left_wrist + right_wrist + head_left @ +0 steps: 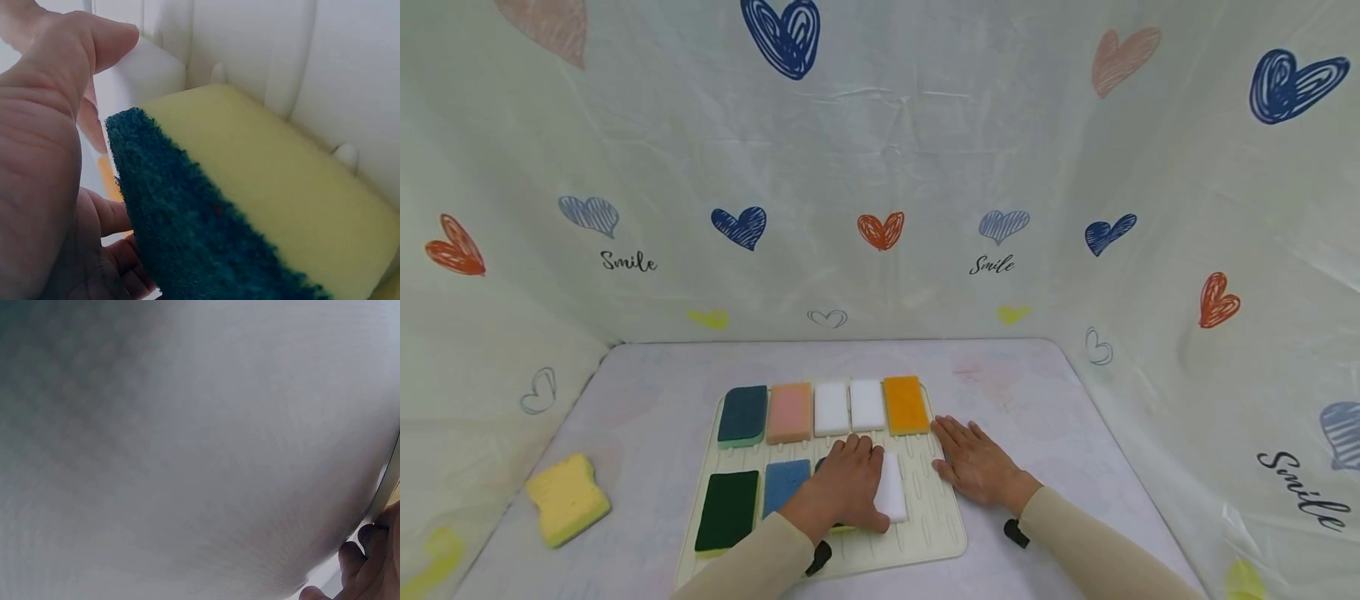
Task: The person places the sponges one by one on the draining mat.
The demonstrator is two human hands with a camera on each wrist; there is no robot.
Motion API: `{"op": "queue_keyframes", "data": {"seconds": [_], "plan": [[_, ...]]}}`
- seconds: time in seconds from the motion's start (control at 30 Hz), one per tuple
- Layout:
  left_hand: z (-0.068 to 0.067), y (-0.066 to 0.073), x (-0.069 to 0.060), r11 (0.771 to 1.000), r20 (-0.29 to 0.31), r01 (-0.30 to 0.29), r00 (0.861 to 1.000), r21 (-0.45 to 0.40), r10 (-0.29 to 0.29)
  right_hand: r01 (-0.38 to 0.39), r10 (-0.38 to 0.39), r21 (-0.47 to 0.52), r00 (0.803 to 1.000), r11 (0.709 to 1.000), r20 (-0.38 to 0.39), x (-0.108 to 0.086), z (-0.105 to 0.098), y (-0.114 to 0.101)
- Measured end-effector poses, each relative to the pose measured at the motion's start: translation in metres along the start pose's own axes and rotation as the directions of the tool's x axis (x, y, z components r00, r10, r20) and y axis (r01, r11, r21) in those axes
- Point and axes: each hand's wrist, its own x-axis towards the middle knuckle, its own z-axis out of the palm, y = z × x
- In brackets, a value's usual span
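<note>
My left hand (847,486) reaches over the front row on a cream ridged mat (925,533). Its thumb and fingers span a white sponge (891,492), gripping it at its near and far ends. In the left wrist view, the thumb presses the end of that white block. Under the palm lies a sponge with a dark green-blue scouring side and yellow foam (262,169), mostly covered in the head view. My right hand (979,462) rests flat beside the mat's right edge, fingertips at the rim, holding nothing. The right wrist view is mostly blurred pale surface.
The back row holds a dark teal sponge (742,415), a pink one (789,412), two white ones and an orange one (907,406). A dark green sponge (727,511) and a blue one (786,483) lie front left. A wavy yellow sponge (568,500) sits off the mat.
</note>
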Motion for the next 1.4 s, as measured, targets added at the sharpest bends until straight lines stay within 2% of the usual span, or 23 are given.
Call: {"op": "queue_keyframes", "data": {"seconds": [0.13, 0.3, 0.77, 1.27, 1.4], "plan": [[-0.008, 0.002, -0.003, 1.0, 0.027, 0.011, 1.0, 0.009, -0.011, 0.002, -0.002, -0.005, 1.0, 1.0, -0.003, 0.0, 0.0, 0.0], [-0.01, 0.002, -0.004, 1.0, 0.037, 0.012, 0.999, 0.016, -0.013, 0.004, -0.004, -0.001, 1.0, 1.0, -0.005, 0.0, 0.0, 0.0], [-0.011, 0.001, -0.004, 1.0, 0.047, 0.007, 0.999, 0.021, -0.008, 0.005, -0.005, -0.029, 1.0, 1.0, -0.009, 0.002, 0.003, 0.001], [-0.015, 0.0, -0.001, 1.0, 0.048, -0.001, 0.999, 0.022, 0.0, 0.029, -0.031, -0.06, 0.999, 0.998, -0.021, 0.002, -0.005, 0.002], [-0.012, 0.0, 0.0, 1.0, 0.067, 0.01, 0.998, 0.019, -0.012, 0.038, -0.039, -0.04, 0.999, 0.998, -0.021, 0.001, -0.003, 0.002]]}}
